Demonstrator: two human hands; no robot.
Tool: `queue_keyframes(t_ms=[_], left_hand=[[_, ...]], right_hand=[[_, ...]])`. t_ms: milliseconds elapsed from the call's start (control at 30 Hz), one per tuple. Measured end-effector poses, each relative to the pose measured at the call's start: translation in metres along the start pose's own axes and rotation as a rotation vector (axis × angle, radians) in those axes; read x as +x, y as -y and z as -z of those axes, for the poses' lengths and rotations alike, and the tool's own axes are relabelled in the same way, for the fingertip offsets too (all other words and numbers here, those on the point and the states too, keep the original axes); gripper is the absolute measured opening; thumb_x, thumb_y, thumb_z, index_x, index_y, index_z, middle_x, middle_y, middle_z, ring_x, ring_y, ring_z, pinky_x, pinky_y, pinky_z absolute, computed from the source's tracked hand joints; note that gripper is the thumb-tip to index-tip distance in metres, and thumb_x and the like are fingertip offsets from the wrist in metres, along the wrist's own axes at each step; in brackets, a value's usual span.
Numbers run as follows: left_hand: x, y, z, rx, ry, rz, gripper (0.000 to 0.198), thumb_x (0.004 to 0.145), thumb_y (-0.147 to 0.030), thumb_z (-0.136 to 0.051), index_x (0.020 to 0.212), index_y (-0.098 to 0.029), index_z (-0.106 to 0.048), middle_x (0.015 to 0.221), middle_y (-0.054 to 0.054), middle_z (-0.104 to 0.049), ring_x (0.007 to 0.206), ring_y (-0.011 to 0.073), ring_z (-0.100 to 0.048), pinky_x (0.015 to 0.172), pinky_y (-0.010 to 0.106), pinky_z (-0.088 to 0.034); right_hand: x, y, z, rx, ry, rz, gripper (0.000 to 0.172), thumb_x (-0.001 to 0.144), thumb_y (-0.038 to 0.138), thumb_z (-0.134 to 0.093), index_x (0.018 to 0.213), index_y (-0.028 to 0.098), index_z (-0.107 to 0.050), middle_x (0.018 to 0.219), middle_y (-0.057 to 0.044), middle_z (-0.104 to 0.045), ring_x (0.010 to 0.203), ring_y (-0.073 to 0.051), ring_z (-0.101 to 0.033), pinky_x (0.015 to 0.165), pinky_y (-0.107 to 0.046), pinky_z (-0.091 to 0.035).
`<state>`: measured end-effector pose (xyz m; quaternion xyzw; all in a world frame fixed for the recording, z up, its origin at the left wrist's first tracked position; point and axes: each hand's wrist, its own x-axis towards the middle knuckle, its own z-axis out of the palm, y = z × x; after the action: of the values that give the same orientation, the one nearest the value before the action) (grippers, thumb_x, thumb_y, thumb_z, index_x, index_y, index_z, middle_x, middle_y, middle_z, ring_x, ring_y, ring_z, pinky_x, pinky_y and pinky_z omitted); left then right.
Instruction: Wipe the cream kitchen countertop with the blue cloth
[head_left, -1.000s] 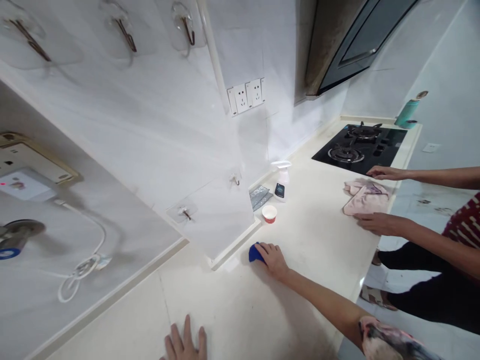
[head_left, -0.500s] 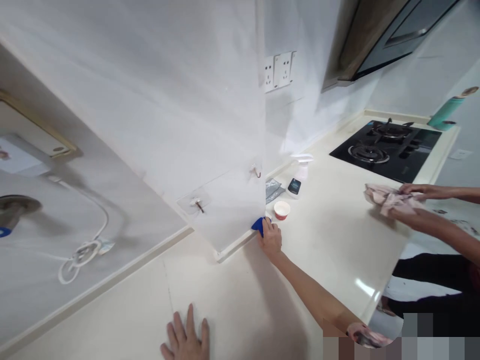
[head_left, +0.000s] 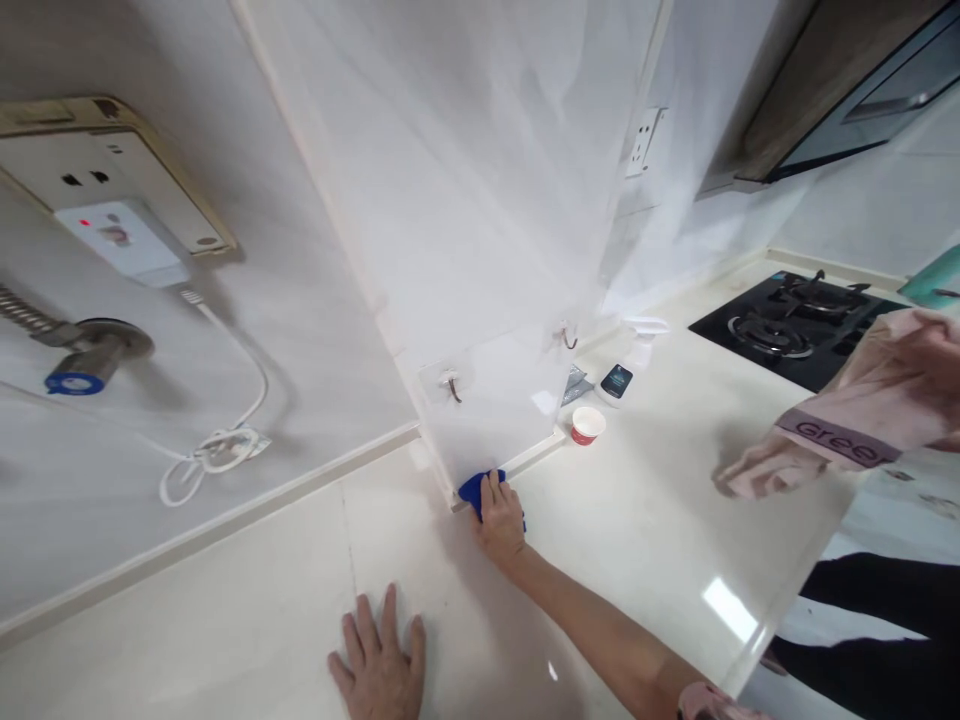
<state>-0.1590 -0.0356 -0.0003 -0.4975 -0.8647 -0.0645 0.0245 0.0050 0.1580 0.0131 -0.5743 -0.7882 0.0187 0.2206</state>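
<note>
My right hand [head_left: 500, 520] grips a blue cloth [head_left: 474, 490] and presses it against the low ledge at the foot of the tiled wall column [head_left: 495, 400], close to its near corner. Flat on the pale countertop [head_left: 247, 620] lies my left hand [head_left: 381, 655], its fingers spread and nothing under them that I can see. Beyond the right hand stand a small white-and-red cup [head_left: 587, 426] and a white spray bottle [head_left: 618, 383] with a dark label. A grey packet [head_left: 576, 385] is partly hidden behind the column's edge.
At the right, another person's pink cloth [head_left: 840, 410] with lettering hangs over the counter. Farther back is a black gas hob [head_left: 780, 320]. Two hooks are stuck on the column. On the left wall are a socket [head_left: 112, 170], a looped white cable [head_left: 217, 455] and a valve [head_left: 90, 365].
My right hand has slid the blue cloth along the ledge toward the near corner. My left hand stays flat. The other person's pink cloth has been lifted and spread out.
</note>
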Motion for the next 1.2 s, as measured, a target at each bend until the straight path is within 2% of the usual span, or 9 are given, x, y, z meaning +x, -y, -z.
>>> queue_keyframes(t_ms=[167,300,367,500,633,733,833,1033,1200], left_hand=[[0.001,0.002,-0.006,-0.007,-0.035,0.002,0.059,0.099,-0.045,-0.034,0.153,-0.024,-0.043,0.166,0.019,-0.033,0.155,0.0415,-0.023,0.120,0.071,-0.023],[0.002,0.001,-0.004,0.008,-0.028,0.016,0.059,0.099,-0.047,-0.033,0.153,-0.024,-0.043,0.167,0.018,-0.033,0.155,0.0412,-0.024,0.120,0.071,-0.023],[0.001,0.001,0.000,0.005,-0.002,0.015,0.060,0.099,-0.048,-0.032,0.153,-0.025,-0.042,0.167,0.017,-0.032,0.155,0.0411,-0.023,0.120,0.070,-0.023],[-0.002,0.000,0.004,-0.001,0.016,0.030,0.059,0.100,-0.047,-0.029,0.154,-0.026,-0.042,0.168,0.016,-0.031,0.156,0.0394,-0.021,0.123,0.067,-0.020],[-0.003,0.000,0.004,-0.028,0.013,0.048,0.059,0.100,-0.047,-0.030,0.153,-0.026,-0.043,0.168,0.016,-0.031,0.157,0.0391,-0.019,0.124,0.067,-0.017],[-0.004,-0.001,0.003,-0.043,0.018,0.054,0.058,0.100,-0.046,-0.031,0.153,-0.026,-0.042,0.168,0.015,-0.031,0.157,0.0388,-0.018,0.124,0.067,-0.016],[-0.004,0.000,0.001,-0.025,0.012,0.053,0.058,0.100,-0.046,-0.031,0.153,-0.026,-0.043,0.168,0.015,-0.031,0.157,0.0388,-0.019,0.124,0.066,-0.017],[0.000,0.005,-0.003,-0.020,-0.010,0.069,0.059,0.099,-0.048,-0.030,0.153,-0.029,-0.043,0.167,0.012,-0.033,0.156,0.0363,-0.021,0.124,0.065,-0.017],[0.006,0.001,0.007,-0.097,-0.018,0.067,0.066,0.097,-0.056,-0.021,0.153,-0.027,-0.043,0.168,0.015,-0.031,0.156,0.0385,-0.022,0.123,0.066,-0.018]], right_hand=[[-0.008,0.029,0.001,0.021,0.091,0.127,0.062,0.091,0.029,-0.057,0.145,0.000,-0.049,0.148,-0.030,-0.052,0.120,-0.036,-0.056,0.098,-0.049,-0.047],[-0.026,0.045,-0.002,0.134,0.188,0.520,0.058,0.091,0.031,-0.061,0.144,0.010,-0.051,0.144,-0.021,-0.058,0.116,-0.033,-0.058,0.099,-0.049,-0.047],[-0.036,0.050,-0.004,0.160,0.218,0.610,0.055,0.092,0.032,-0.061,0.143,0.013,-0.053,0.143,-0.018,-0.060,0.115,-0.032,-0.058,0.099,-0.051,-0.047],[-0.037,0.055,-0.004,0.143,0.231,0.567,0.055,0.094,0.030,-0.059,0.146,0.012,-0.050,0.144,-0.019,-0.058,0.118,-0.035,-0.055,0.100,-0.052,-0.047],[-0.006,0.062,0.005,0.074,0.186,0.437,0.058,0.096,0.022,-0.055,0.153,0.018,-0.042,0.150,-0.020,-0.051,0.116,-0.033,-0.056,0.098,-0.050,-0.048],[0.015,0.061,0.010,0.000,0.218,0.328,0.057,0.093,0.014,-0.057,0.149,0.017,-0.046,0.146,-0.023,-0.052,0.108,-0.032,-0.059,0.089,-0.048,-0.051],[0.017,0.049,0.013,0.003,0.232,0.350,0.054,0.092,0.016,-0.060,0.145,0.016,-0.050,0.148,-0.021,-0.053,0.106,-0.031,-0.061,0.090,-0.046,-0.051],[-0.042,0.007,0.019,0.048,0.245,0.415,0.061,0.090,0.030,-0.069,0.148,0.028,-0.049,0.149,-0.010,-0.057,0.110,-0.032,-0.060,0.098,-0.049,-0.049],[-0.110,-0.030,0.056,0.146,0.329,0.361,0.063,0.093,0.047,-0.065,0.151,0.034,-0.044,0.157,-0.004,-0.050,0.123,-0.036,-0.053,0.108,-0.061,-0.040]])
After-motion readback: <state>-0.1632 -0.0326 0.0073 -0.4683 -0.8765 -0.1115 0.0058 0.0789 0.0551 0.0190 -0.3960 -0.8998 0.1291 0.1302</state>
